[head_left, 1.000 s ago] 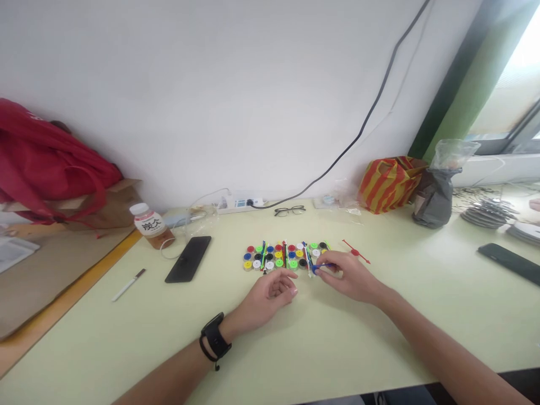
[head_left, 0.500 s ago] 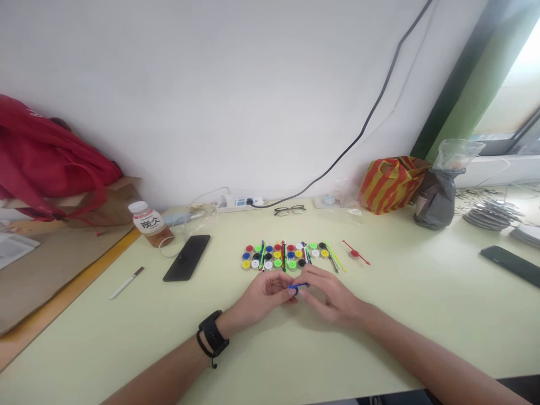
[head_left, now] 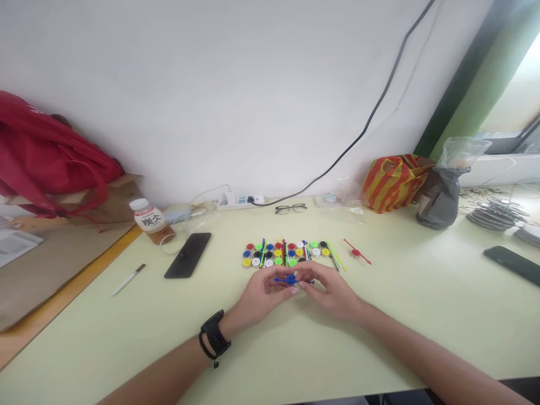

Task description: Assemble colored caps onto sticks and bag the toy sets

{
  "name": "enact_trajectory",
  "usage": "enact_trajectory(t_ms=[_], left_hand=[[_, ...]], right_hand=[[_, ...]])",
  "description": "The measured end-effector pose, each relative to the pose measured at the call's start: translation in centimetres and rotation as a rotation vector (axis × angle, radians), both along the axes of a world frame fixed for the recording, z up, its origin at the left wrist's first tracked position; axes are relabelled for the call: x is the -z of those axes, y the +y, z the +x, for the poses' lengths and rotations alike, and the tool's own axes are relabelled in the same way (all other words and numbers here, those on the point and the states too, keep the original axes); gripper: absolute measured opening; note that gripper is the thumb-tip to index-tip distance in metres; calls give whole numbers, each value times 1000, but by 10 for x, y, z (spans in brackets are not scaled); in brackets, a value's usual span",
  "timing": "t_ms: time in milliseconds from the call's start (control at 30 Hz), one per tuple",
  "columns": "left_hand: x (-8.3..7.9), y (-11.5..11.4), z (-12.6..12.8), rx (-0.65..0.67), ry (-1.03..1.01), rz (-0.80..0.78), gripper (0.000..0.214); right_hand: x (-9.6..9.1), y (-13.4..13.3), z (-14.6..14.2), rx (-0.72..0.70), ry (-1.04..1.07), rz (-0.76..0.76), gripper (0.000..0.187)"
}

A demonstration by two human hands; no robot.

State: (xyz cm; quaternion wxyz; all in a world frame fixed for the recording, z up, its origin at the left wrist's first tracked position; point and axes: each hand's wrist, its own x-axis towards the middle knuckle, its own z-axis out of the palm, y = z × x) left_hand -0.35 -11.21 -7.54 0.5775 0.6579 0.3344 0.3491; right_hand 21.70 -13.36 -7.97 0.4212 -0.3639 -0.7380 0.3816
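Note:
Between my two hands, a blue arrow spinner (head_left: 290, 279) is held just above the table, its arrowhead pointing left and its tail running toward the right fingers. My left hand (head_left: 264, 292) curls around its near and left side, thumb and fingers closed on its round middle. From the right, my right hand (head_left: 333, 289) pinches the tail end with thumb and fingertips. Just beyond lie rows of small round discs (head_left: 278, 253) in several colours, with bundles of coloured arrow strips (head_left: 285, 253) laid between them. To the right rests a red arrow spinner (head_left: 356, 253) on its disc.
On the left are a black phone (head_left: 188, 256), a drink bottle (head_left: 152, 221) and a pen (head_left: 129, 279). Glasses (head_left: 290, 208) and a power strip (head_left: 242, 201) lie by the wall. A striped bag (head_left: 394, 183), grey bag (head_left: 439, 199) and dark case (head_left: 512, 265) stand right.
The blue arrow has turned from slanting up by my right fingers to lying level across the round piece, its head now showing at left. Both hands stay close together.

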Motion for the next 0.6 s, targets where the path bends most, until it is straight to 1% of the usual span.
enact_trajectory(t_ms=[133,300,433,500,600], left_hand=[[-5,-5,3,-3,37,80,32],[-8,-10,2,-19,110,173,22],[-12,-13,-2,-35,198,355,16],[-13,-14,-3,-37,247,444,11],[-12,-13,-5,-51,275,502,8]], right_hand=[[2,-1,-1,-9,-4,-13,23],[2,-2,0,-14,-32,15,13],[-3,-6,2,-44,-57,13,5],[-6,-7,3,-58,-85,6,4],[-9,-8,5,-66,-117,-13,7]])
